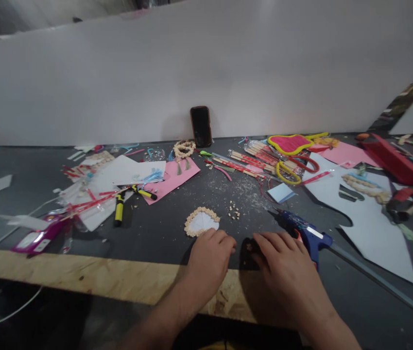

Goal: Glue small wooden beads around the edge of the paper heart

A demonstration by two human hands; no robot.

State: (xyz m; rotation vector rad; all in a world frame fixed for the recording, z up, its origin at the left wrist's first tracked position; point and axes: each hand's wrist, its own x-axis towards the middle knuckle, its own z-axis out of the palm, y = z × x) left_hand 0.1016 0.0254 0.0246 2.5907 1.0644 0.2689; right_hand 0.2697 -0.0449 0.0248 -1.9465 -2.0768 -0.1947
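Observation:
My left hand [212, 255] rests at the table's near side with its fingers curled in and the fingertips turned away from view. Just beyond its knuckles lies a white teardrop-shaped paper piece [202, 222] edged with pale, bead-like bits; my hand covers its lower right end. A small scatter of the same pale bits [233, 211] sits to the right of that piece. My right hand [288, 257] is bent over the dark tabletop, fingers together and thumb tucked under, in shadow. Whatever is between its fingers is hidden. Beside it lies a blue glue gun [306, 233] with a long clear glue stick.
A phone [200, 126] leans on the white wall panel. Chopsticks in wrappers [246, 160], scissors [289, 172] and cut white card [377, 228] lie to the right. On the left are paper sheets, yellow-black pliers [119, 209], a purple device [41, 236] and white cables.

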